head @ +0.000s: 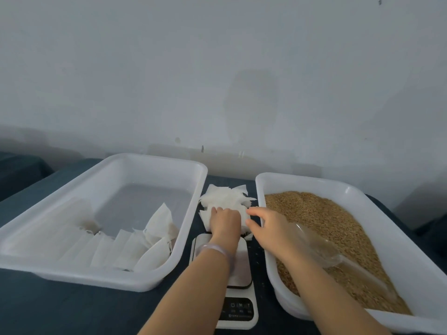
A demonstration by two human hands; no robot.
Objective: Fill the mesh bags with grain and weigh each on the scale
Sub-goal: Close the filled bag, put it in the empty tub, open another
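- One bag is apparently being picked: left hand [223, 222] is laid on the empty mesh bags [227, 198], grip hidden; right hand [263, 224] is spread beside, holding nothing
- Pile is set beyond the scale [238, 264], beside the grain tray [314, 186]
- Next, one bag must be separated and opened

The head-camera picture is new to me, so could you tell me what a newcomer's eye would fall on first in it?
Most striking is the brown grain filling the right tray, a clear scoop lying on it. In the middle, the left hand rests on a pile of white mesh bags beyond the scale and the right hand reaches for it. The left tray holds a row of white bags along its near side.
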